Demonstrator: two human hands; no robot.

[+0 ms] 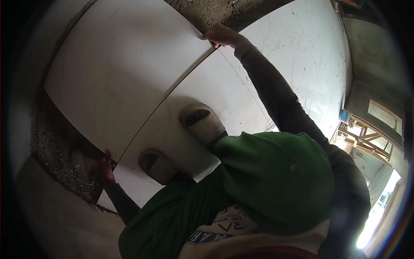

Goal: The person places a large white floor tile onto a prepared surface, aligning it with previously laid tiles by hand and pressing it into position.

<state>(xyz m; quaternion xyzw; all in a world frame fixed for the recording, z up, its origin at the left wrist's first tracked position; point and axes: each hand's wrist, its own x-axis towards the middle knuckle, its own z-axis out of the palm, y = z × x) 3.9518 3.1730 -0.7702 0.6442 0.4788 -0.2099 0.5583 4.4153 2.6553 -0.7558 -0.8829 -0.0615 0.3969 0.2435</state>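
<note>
A large pale tile lies at the upper left, its edge along a seam beside another pale tile. My left hand grips the first tile's lower corner, fingers curled at its edge. My right hand grips that tile's far corner, its arm stretched up in a dark sleeve. A faint line runs across the tile beneath my feet. My two light slide sandals rest on that tiled surface, just short of the seam.
Rough gritty ground shows at the left and beyond the tiles at the top. A concrete wall rises on the right, with a wooden frame, a small blue object and a bright opening farther back. My green-clothed legs fill the lower middle.
</note>
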